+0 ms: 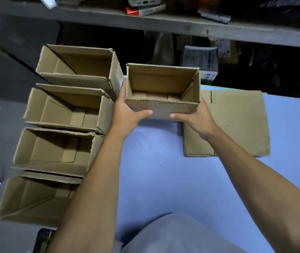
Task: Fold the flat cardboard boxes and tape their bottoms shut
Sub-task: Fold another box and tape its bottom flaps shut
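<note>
Four assembled boxes stood open-side up in a column at 9 o'clock, seemingly parked clear of the work area. At centre, toward 12, the left hand and right hand each clasped an end of an erected box, thumbs on its near wall. At 3 o'clock lay flat cardboard on the blue table, likely next.
</note>
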